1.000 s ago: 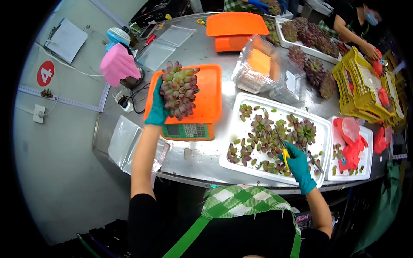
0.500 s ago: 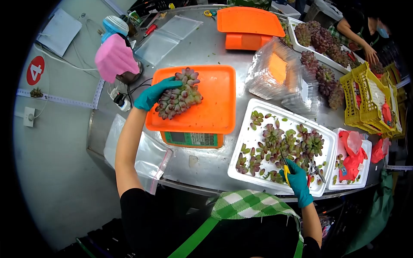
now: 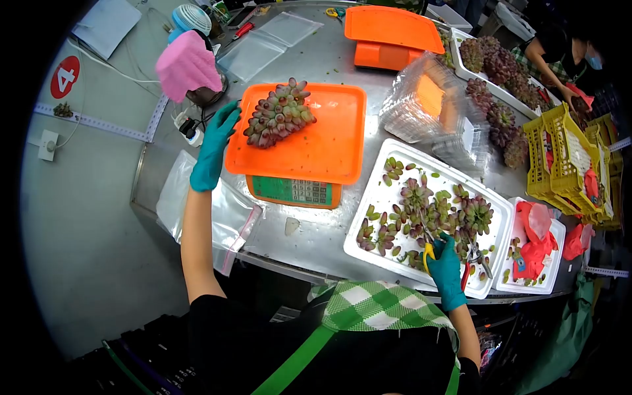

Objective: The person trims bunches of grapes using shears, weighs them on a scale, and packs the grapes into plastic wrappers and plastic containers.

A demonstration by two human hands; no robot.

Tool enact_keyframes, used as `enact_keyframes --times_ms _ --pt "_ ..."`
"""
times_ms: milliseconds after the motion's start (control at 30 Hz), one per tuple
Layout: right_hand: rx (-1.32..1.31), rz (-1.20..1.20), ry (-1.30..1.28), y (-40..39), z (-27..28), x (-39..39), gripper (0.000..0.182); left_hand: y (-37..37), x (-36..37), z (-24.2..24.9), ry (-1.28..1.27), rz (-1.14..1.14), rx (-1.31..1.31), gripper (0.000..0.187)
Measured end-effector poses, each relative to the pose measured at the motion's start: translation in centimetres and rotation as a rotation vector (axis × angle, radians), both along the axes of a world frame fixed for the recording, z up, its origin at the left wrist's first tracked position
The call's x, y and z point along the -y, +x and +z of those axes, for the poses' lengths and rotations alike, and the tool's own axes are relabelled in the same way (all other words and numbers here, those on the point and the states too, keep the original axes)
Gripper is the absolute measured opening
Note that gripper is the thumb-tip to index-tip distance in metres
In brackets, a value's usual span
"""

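Observation:
A cluster of plump purple-green succulent (image 3: pixel 280 117) rests on the orange tray (image 3: pixel 309 168) of a weighing scale (image 3: pixel 289 191). My left hand (image 3: pixel 216 148), in a teal glove, is just left of the tray, fingers outstretched and apart from the plant. My right hand (image 3: pixel 449 273), gloved the same way, grips yellow-handled scissors (image 3: pixel 428 255) over a white foam tray (image 3: pixel 368 253). Loose succulent leaves and small rosettes (image 3: pixel 416 196) lie in that tray. Close beside my right hand is a red-handled cutting tool (image 3: pixel 466 276), partly hidden.
Clear plastic boxes (image 3: pixel 415 118) stand behind the foam tray, near a second orange scale (image 3: pixel 395 36). At right are yellow crates (image 3: pixel 559 158) and a smaller foam tray (image 3: pixel 553 260) with red netting. Plastic bags (image 3: pixel 217 217) lie at left. A co-worker's arm (image 3: pixel 553 76) reaches in at far right.
My left hand has let go of the succulent and drawn back left off the tray, leaving the plant on the scale. My right hand stays over the foam tray with the scissors.

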State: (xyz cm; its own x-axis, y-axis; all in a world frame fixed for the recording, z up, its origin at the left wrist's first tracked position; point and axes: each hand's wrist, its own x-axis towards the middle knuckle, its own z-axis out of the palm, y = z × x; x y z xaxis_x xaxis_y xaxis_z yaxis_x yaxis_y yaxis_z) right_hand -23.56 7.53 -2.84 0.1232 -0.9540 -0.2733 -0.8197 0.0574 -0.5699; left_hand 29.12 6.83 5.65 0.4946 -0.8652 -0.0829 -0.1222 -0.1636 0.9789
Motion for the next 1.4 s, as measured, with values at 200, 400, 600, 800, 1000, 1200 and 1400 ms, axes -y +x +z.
enact_keyframes --times_ms 200,400,600,800,1000,1200,1400 --pt "0.121 0.015 -0.112 1.6 -1.7 -0.5 0.053 -2.0 -7.2 -2.0 -0.119 0.24 -0.014 0.036" --pt "-0.202 0.299 -0.363 3.2 -2.3 0.1 0.058 -7.5 -12.1 -4.9 -0.056 0.329 -0.125 0.031" --pt "-0.105 0.261 -0.471 1.1 0.1 0.5 0.038 -13.6 -14.4 -7.6 0.045 0.158 -0.27 0.028" --pt "-0.607 -0.071 -0.514 -10.2 0.4 0.6 0.086 -18.4 -16.2 -9.0 0.18 0.036 -0.323 0.022" --pt "-0.525 -0.056 -0.294 -15.8 -2.3 -1.7 0.097 -20.0 -16.6 -9.3 0.25 -0.054 -0.287 0.024" --pt "-0.614 -0.18 0.126 -13.5 0.6 -1.0 0.122 -19.4 -15.9 -9.7 0.306 -0.119 -0.245 0.024" --pt "-0.63 -0.152 -0.012 -14.0 0.0 -1.4 0.101 -18.3 -14.8 -9.4 0.218 -0.167 -0.239 0.026"
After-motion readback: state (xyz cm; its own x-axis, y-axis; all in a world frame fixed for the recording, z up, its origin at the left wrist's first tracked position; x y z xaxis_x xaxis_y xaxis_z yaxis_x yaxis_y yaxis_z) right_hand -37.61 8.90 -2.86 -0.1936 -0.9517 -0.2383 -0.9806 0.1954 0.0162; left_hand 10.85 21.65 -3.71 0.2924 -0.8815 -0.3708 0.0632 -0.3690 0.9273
